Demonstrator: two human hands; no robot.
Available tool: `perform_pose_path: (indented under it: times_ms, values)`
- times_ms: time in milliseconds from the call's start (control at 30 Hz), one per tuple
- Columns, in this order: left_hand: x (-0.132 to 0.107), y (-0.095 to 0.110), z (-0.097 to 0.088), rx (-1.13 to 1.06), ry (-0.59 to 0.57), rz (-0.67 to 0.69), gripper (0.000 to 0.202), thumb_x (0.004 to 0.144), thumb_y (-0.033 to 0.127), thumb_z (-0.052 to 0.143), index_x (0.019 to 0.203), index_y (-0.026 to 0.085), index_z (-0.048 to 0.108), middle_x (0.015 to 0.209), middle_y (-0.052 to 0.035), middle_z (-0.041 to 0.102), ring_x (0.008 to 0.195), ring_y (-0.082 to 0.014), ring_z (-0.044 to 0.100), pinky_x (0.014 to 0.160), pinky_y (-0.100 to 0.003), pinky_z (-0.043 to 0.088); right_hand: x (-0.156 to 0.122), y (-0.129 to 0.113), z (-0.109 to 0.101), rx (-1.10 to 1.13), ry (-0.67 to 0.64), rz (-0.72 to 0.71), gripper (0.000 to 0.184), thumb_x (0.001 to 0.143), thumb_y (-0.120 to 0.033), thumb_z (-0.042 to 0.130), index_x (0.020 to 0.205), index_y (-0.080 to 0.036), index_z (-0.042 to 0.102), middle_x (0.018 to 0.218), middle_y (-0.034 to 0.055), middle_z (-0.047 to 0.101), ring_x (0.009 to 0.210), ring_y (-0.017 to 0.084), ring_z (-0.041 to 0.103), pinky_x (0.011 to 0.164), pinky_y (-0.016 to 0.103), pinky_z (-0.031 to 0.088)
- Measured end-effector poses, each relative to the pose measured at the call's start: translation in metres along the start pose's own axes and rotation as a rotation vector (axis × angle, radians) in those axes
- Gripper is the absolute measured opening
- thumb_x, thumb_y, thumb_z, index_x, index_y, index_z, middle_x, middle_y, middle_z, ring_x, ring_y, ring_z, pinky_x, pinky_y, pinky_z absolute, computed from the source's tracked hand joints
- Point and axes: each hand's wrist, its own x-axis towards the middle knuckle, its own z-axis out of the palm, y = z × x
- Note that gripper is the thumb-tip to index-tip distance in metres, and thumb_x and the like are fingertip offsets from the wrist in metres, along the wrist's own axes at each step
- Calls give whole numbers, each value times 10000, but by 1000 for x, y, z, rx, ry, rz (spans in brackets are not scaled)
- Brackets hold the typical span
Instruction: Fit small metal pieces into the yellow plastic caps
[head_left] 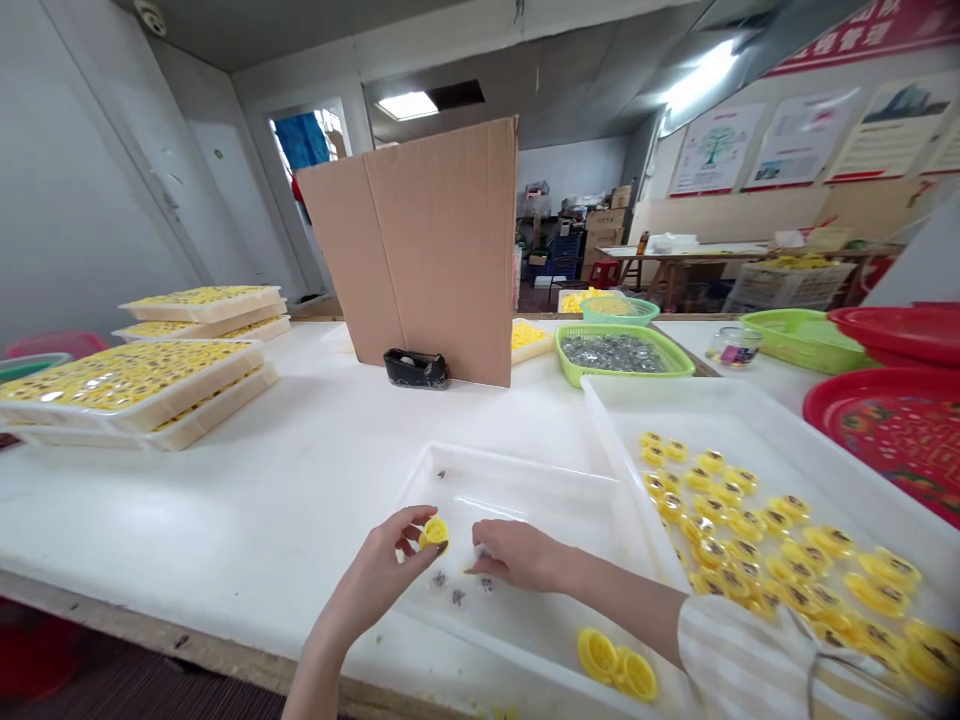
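My left hand [386, 570] pinches a small round yellow plastic cap [434, 532] between thumb and fingers, just above the near left part of a shallow white tray [517, 480]. My right hand [517, 555] rests knuckles up inside that tray, fingers curled down onto small grey metal pieces [450, 590] scattered on the tray floor; whether it holds one is hidden. Two more yellow caps [616, 665] lie at the tray's near right corner.
A larger white tray [750, 420] on the right holds several yellow caps. Behind stand a cardboard screen [427, 240], a black tape dispenser [416, 369], green baskets [622, 355] of grey parts, red trays [892, 420], and stacked trays of yellow parts [135, 385] at left.
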Motion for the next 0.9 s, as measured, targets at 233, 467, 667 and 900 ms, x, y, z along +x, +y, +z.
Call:
perform_pose_path:
  times_ms: [233, 467, 667, 900]
  values:
    - [5, 15, 37, -114, -13, 40, 374, 803, 374, 558, 1157, 256, 542, 1140, -42, 608, 931, -182, 572, 815, -322, 483, -21, 21, -4, 450, 185, 265, 261, 893, -410, 490, 734, -204, 467, 580, -53, 502, 533, 102, 475, 527, 232, 381]
    - [0, 32, 74, -297, -65, 28, 355, 791, 286, 555, 1136, 217, 508, 1083, -53, 617, 842, -162, 585, 782, -314, 468, -65, 17, -40, 958, 296, 468, 410, 803, -534, 555, 1003, -184, 480, 781, 33, 655, 615, 152, 627, 546, 298, 506]
    - [-8, 55, 105, -409, -102, 28, 307, 745, 283, 642, 1031, 209, 556, 917, -27, 641, 774, -150, 566, 714, -284, 451, -107, -23, -65, 1367, 349, 499, 353, 733, -445, 728, 878, -171, 559, 817, 35, 675, 671, 131, 635, 678, 306, 524]
    - [-16, 66, 129, -627, -184, -9, 260, 765, 290, 641, 914, 217, 441, 726, 36, 570, 597, -104, 527, 534, -224, 422, -119, -28, -53, 1315, 514, 592, 391, 705, -515, 732, 760, -174, 549, 676, -37, 561, 483, 37, 426, 441, 182, 347]
